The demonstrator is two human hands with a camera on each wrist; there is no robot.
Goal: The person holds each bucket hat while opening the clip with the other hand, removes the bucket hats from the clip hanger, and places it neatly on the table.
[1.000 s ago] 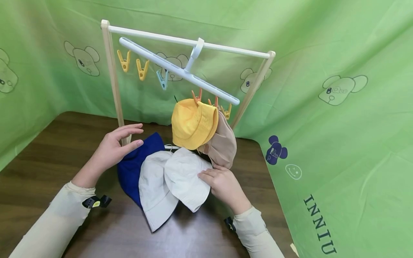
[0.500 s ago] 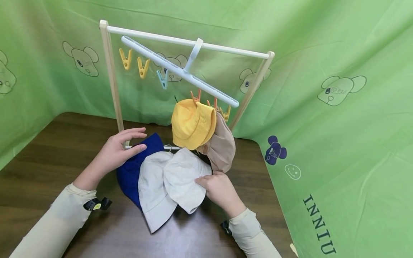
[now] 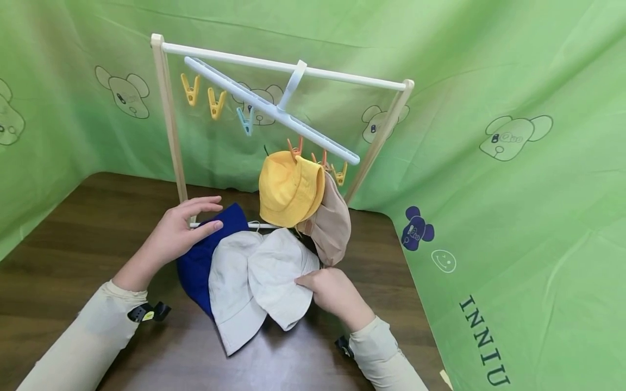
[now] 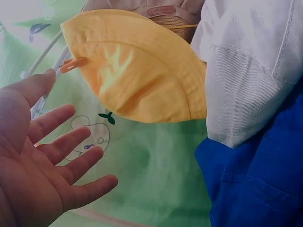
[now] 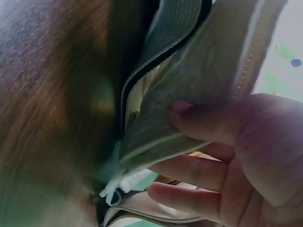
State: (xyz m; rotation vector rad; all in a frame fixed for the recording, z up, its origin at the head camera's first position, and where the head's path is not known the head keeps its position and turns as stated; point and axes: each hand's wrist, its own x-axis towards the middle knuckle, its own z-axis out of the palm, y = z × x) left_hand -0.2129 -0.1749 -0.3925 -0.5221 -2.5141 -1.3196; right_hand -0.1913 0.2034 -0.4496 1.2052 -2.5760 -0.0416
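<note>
In the head view my right hand (image 3: 337,293) pinches the right-hand brim of a white bucket hat (image 3: 276,277). The right wrist view shows the thumb on one face of the cloth (image 5: 203,71) and the other fingers behind it. This hat overlaps an off-white bucket hat (image 3: 237,285), which in turn overlaps a dark blue hat (image 3: 195,277). Beside the blue hat my left hand (image 3: 178,231) hovers with relaxed, spread fingers, holding nothing. A yellow bucket hat (image 3: 286,190) hangs from an orange clip, in front of a beige hat (image 3: 332,228).
A pale blue hanger (image 3: 264,106) hooks over the white rod (image 3: 357,77) of a wooden-post rack, tilted down to the right. Yellow clips (image 3: 189,89) and a light blue clip (image 3: 245,121) hang at its left. Green printed cloth (image 3: 489,217) surrounds the dark wooden table (image 3: 122,201).
My right hand has shifted slightly down, its fingers slipping from the hat's front to behind the brim. The beige hat has swung a little left. My left hand has edged slightly right.
</note>
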